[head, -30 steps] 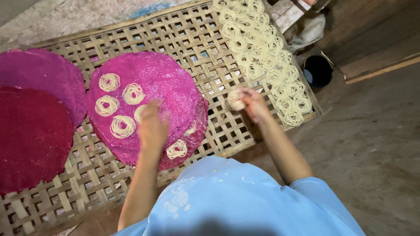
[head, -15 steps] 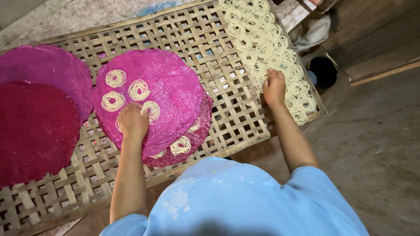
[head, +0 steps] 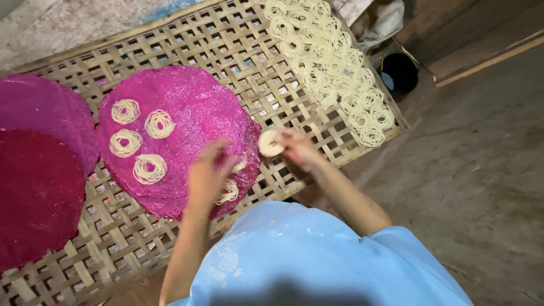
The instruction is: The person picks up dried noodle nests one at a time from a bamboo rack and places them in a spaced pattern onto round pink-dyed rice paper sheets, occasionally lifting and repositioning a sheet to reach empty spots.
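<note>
Right hand (head: pixel 297 148), grip pinched on a noodle coil (head: pixel 270 143), carried flat at 3 o'clock of the pink mat (head: pixel 187 107), keeping its shape. Left hand (head: pixel 207 178) over the mat's edge, fingers apart, possibly steadying a laid coil (head: pixel 229 192).

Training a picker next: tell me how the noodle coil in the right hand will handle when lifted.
The noodle coil looks light: fingertips of the right hand carry it. Its thin looped strands suggest it is fragile, probably breaking or unravelling if squeezed. It is flat, so unlikely to roll.
</note>
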The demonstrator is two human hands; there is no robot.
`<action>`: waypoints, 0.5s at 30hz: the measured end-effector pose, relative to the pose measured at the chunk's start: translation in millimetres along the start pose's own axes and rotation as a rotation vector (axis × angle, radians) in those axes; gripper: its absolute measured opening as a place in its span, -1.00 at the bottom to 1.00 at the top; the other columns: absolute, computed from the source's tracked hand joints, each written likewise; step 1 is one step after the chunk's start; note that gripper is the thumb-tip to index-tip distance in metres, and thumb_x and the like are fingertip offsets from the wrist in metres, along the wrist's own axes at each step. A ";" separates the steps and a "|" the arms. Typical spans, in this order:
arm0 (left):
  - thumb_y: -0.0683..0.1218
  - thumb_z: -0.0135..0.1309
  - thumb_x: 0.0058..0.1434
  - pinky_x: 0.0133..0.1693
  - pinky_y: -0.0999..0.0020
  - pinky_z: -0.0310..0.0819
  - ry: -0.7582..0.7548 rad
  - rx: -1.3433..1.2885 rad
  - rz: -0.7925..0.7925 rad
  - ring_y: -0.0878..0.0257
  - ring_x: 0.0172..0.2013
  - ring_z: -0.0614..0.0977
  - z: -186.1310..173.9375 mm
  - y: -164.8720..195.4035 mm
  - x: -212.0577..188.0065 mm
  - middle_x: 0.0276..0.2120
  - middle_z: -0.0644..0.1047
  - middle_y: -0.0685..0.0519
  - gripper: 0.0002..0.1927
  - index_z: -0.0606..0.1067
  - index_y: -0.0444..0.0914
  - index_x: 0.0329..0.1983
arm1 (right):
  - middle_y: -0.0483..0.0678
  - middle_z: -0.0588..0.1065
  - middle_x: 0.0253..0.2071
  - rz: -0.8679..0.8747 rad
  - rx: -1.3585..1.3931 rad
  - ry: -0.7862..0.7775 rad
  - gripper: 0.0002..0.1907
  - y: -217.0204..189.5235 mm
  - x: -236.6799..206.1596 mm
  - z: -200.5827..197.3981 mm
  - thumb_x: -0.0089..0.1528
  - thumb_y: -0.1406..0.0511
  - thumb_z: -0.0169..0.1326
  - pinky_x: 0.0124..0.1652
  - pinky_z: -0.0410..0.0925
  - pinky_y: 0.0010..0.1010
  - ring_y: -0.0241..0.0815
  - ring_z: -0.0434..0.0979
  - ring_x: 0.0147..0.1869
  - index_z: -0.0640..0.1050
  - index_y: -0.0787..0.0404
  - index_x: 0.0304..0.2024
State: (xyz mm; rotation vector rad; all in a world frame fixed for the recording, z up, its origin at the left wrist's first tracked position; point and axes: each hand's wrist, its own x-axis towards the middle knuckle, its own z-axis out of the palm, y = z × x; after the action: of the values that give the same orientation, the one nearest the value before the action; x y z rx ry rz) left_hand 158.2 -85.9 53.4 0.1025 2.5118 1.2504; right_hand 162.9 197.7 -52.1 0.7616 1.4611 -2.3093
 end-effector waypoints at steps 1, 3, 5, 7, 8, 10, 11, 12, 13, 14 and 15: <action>0.04 0.20 0.25 0.15 0.13 0.42 0.166 0.130 0.068 0.03 0.11 0.57 -13.4 -17.9 2.9 0.15 0.54 -0.09 -0.51 0.50 -0.16 0.23 | 0.09 0.59 -0.01 -0.013 -0.070 0.096 -0.61 -12.1 1.9 -15.3 0.30 0.35 0.01 0.04 0.49 -0.29 -0.10 0.67 0.00 0.45 0.29 0.18; -0.01 0.20 0.28 0.29 0.04 0.19 0.434 0.322 0.099 -0.15 0.29 0.38 -41.3 -59.1 8.8 0.31 0.38 -0.26 -0.40 0.39 -0.39 0.31 | 0.08 0.59 0.02 -0.205 -0.248 0.165 -0.63 -34.0 1.5 -50.9 0.33 0.41 0.03 -0.01 0.53 -0.38 -0.15 0.63 -0.02 0.49 0.26 0.20; -0.04 0.21 0.27 0.29 0.01 0.14 0.544 0.513 0.070 -0.23 0.28 0.34 -63.8 -101.8 8.8 0.30 0.35 -0.37 -0.32 0.33 -0.52 0.34 | -0.02 0.62 -0.02 -0.175 -0.378 0.407 -0.61 -49.5 2.9 -83.2 0.28 0.43 0.03 -0.04 0.53 -0.42 -0.20 0.64 -0.03 0.54 0.13 0.17; -0.09 0.20 0.29 0.25 -0.02 0.20 0.555 0.597 0.085 -0.24 0.24 0.38 -68.6 -133.6 8.3 0.27 0.40 -0.36 -0.39 0.37 -0.49 0.32 | 0.02 0.60 -0.02 -0.472 -0.445 0.365 -0.60 -58.3 2.0 -108.3 0.24 0.46 0.09 -0.04 0.55 -0.36 -0.13 0.64 0.01 0.54 0.19 0.14; -0.11 0.19 0.32 0.25 -0.03 0.24 0.550 0.554 0.080 -0.23 0.23 0.41 -69.7 -145.8 7.6 0.25 0.42 -0.32 -0.45 0.40 -0.45 0.32 | 0.04 0.60 -0.05 -0.539 -0.636 0.457 -0.60 -59.8 0.8 -116.6 0.21 0.46 0.13 -0.04 0.52 -0.30 -0.08 0.64 -0.01 0.55 0.20 0.12; -0.13 0.18 0.34 0.20 -0.03 0.32 0.544 0.475 0.045 -0.22 0.17 0.47 -71.3 -163.6 6.2 0.19 0.46 -0.29 -0.52 0.44 -0.38 0.29 | 0.09 0.61 -0.11 -0.664 -1.023 0.637 -0.59 -60.2 -1.9 -125.3 0.16 0.45 0.22 -0.03 0.47 -0.19 0.03 0.65 -0.05 0.56 0.23 0.09; -0.13 0.19 0.33 0.15 -0.04 0.36 0.543 0.441 0.015 -0.22 0.12 0.49 -73.3 -169.8 6.0 0.13 0.47 -0.29 -0.55 0.45 -0.36 0.26 | 0.10 0.59 -0.07 -0.727 -1.083 0.658 -0.60 -59.5 -3.2 -125.6 0.17 0.46 0.21 0.01 0.46 -0.16 0.08 0.63 -0.01 0.56 0.23 0.09; -0.12 0.19 0.32 0.10 -0.04 0.40 0.542 0.407 -0.015 -0.21 0.07 0.51 -75.0 -174.2 6.5 0.07 0.49 -0.30 -0.57 0.47 -0.33 0.23 | 0.11 0.57 -0.04 -0.790 -1.142 0.678 -0.61 -59.3 -4.9 -125.1 0.18 0.47 0.19 0.04 0.45 -0.13 0.13 0.60 0.03 0.56 0.23 0.09; -0.10 0.20 0.29 0.06 -0.03 0.42 0.523 0.369 -0.085 -0.19 0.02 0.54 -76.7 -177.1 7.8 0.00 0.52 -0.25 -0.60 0.47 -0.32 0.15 | 0.11 0.56 0.00 -0.852 -1.200 0.699 -0.61 -59.6 -6.9 -123.4 0.19 0.48 0.18 0.08 0.44 -0.11 0.18 0.58 0.07 0.56 0.22 0.09; -0.08 0.21 0.25 0.03 -0.02 0.44 0.503 0.331 -0.153 -0.16 -0.03 0.57 -78.7 -178.5 10.4 -0.07 0.55 -0.21 -0.63 0.47 -0.31 0.07 | 0.13 0.54 0.01 -0.840 -1.231 0.716 -0.58 -60.4 -9.1 -120.9 0.17 0.48 0.19 0.07 0.41 -0.09 0.19 0.55 0.08 0.55 0.24 0.10; -0.06 0.22 0.22 0.00 -0.01 0.47 0.481 0.293 -0.219 -0.14 -0.07 0.60 -80.9 -178.4 12.9 -0.15 0.58 -0.17 -0.65 0.47 -0.31 0.00 | 0.15 0.52 0.02 -0.828 -1.262 0.734 -0.55 -62.4 -11.5 -118.6 0.15 0.48 0.19 0.07 0.39 -0.08 0.21 0.52 0.09 0.53 0.25 0.12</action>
State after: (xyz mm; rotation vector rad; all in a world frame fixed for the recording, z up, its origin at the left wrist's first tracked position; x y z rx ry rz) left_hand 134.5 -254.0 -45.2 -0.4450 2.9966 0.8926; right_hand 172.5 331.3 -39.7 0.6105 3.4199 -0.8105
